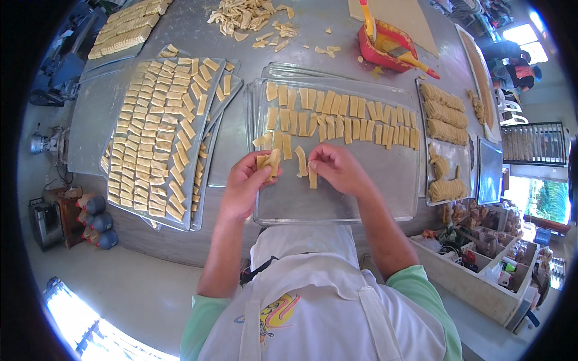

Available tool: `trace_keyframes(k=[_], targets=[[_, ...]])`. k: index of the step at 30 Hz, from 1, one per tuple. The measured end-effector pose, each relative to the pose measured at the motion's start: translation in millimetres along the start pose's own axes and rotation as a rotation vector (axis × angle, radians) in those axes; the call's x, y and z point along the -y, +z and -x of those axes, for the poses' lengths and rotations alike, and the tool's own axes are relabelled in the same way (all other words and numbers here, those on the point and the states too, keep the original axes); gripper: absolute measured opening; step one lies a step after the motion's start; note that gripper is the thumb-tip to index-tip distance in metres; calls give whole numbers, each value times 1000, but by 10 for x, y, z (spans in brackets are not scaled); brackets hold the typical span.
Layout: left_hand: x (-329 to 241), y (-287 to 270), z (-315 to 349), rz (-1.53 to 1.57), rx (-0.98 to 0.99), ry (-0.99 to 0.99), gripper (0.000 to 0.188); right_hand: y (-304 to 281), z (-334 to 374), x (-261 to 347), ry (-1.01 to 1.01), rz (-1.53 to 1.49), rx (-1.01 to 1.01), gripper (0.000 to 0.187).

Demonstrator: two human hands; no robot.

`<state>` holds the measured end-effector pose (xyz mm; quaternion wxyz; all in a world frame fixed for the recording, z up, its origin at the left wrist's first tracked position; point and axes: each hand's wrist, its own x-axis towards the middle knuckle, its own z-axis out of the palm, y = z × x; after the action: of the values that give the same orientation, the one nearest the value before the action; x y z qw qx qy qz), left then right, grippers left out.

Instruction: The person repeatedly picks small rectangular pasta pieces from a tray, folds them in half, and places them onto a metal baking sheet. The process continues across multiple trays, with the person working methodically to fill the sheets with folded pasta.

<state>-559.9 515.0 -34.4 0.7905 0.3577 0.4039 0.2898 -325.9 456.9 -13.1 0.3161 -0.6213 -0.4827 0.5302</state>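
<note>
"What's the left hand [242,183] doing?"
"Grasping a small bunch of dough strips [275,160] by thumb and fingers, over the left part of the middle tray [361,203]."
"And the right hand [338,168]?"
"Pinching a single strip [313,180], just beside a curved strip [301,160]."
"The others?"
"Two long rows [328,102] lie across that tray's far half, on the tabletop [328,45]; a red tub [385,61] stands beyond."
</note>
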Motion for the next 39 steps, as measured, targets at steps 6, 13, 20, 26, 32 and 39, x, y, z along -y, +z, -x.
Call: trace_keyframes(k=[6,13,20,26,32,39], targets=[[-103,71,-75,-94,-39,-6,32,148,-95,-65,-63,284,-168,16],[25,386,-273,-136,-11,-78,30,204,-210,-115,-141,401,-373,12],[29,481,-455,-152,-64,-24,27,206,-318,-222,-238,504,-507,18],[64,527,-433,-81,-30,-39,26,142,-88,-246,-41,74,-381,22],[193,541,-389,-245,43,-68,29,118,-72,-308,-56,-83,-356,28],[179,531,-281,11,-20,-160,32,34,-49,-253,8,374,-398,26]])
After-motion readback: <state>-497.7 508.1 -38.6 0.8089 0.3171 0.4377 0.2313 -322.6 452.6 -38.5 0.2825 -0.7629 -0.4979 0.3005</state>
